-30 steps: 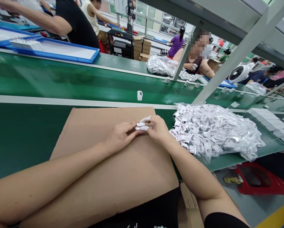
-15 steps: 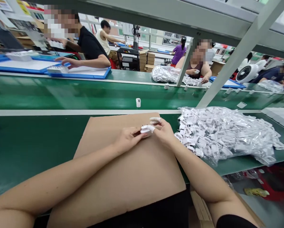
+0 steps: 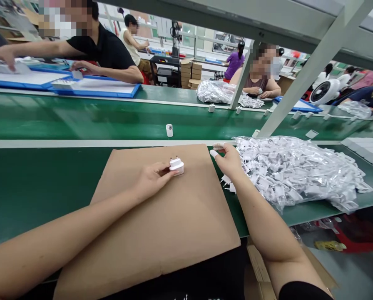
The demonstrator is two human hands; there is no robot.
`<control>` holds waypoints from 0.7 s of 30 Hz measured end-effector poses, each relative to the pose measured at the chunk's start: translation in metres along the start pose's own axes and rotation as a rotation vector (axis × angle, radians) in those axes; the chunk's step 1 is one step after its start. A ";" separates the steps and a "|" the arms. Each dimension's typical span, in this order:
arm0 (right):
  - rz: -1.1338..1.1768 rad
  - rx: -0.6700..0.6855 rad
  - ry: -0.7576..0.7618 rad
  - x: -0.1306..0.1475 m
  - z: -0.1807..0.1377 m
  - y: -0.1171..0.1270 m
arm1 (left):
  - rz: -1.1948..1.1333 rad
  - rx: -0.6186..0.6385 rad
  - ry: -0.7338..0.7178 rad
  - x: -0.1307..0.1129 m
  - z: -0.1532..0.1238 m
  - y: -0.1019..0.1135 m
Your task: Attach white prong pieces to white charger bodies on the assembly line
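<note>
At far left, across the belt, two blue-rimmed trays (image 3: 102, 93) are set out; one is reached into by a co-worker in black (image 3: 113, 52). The green counter (image 3: 43, 175) is bordered at its far edge by a white strip (image 3: 49, 144). Over the counter's near edge a cardboard sheet (image 3: 174, 225) is laid. Above its far half the left hand (image 3: 150, 180) is observed, entering from the left; a white plug (image 3: 177, 167) is pinched by its side between thumb and fingers. Plug located right of centre, near the sheet's far edge, two pins upward; contact with the cardboard cannot be told. A white housing (image 3: 169, 130) is stood upright on the green belt (image 3: 127, 125), beyond the sheet's far edge. The right hand (image 3: 232, 160) is held just past the sheet's far right corner, thumb and forefinger spread apart, tips wrapped in white finger covers (image 3: 214, 153). Just beside it, a clear bag (image 3: 299, 171) is filled with white plug parts. At the counter's far right, white boxes (image 3: 364, 152) are lined up.
</note>
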State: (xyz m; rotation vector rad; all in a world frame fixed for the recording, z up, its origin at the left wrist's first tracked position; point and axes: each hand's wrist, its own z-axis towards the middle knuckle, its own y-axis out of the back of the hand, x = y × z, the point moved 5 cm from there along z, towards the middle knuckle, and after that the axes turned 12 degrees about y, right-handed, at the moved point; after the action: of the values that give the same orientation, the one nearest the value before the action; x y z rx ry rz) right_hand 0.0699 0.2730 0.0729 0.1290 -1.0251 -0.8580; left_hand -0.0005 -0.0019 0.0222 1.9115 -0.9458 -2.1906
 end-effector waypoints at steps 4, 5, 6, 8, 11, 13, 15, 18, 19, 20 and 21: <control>0.096 0.134 -0.025 0.011 -0.004 -0.011 | -0.215 0.079 0.085 -0.001 -0.001 -0.008; 0.165 0.201 -0.024 0.017 -0.009 -0.020 | -0.239 0.103 0.072 -0.003 -0.002 -0.012; 0.222 0.275 -0.013 0.025 -0.014 -0.030 | -0.252 0.129 0.052 -0.006 -0.004 -0.016; 0.285 0.377 0.038 0.039 -0.025 -0.047 | -0.266 0.181 0.026 -0.010 -0.008 -0.023; 0.289 0.411 0.072 0.049 -0.035 -0.060 | -0.254 0.249 0.053 -0.014 -0.010 -0.030; 0.232 0.387 0.073 0.051 -0.036 -0.061 | -0.211 0.271 0.054 -0.017 -0.009 -0.029; 0.099 0.384 0.115 0.054 -0.034 -0.059 | -0.183 0.281 0.025 -0.020 -0.008 -0.027; -0.131 0.436 0.200 0.063 -0.027 -0.059 | -0.199 0.264 0.002 -0.023 -0.005 -0.023; -0.175 0.457 0.209 0.065 -0.025 -0.059 | -0.199 0.261 0.002 -0.023 -0.005 -0.023; -0.202 0.476 0.209 0.067 -0.024 -0.060 | -0.199 0.258 0.002 -0.023 -0.004 -0.023; -0.217 0.493 0.205 0.068 -0.023 -0.060 | -0.198 0.259 0.004 -0.023 -0.004 -0.023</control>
State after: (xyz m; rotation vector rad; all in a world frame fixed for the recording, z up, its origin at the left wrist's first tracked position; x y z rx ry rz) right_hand 0.0694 0.1795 0.0796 0.7420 -1.0226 -0.7527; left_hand 0.0158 0.0254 0.0302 2.2100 -1.1347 -2.2628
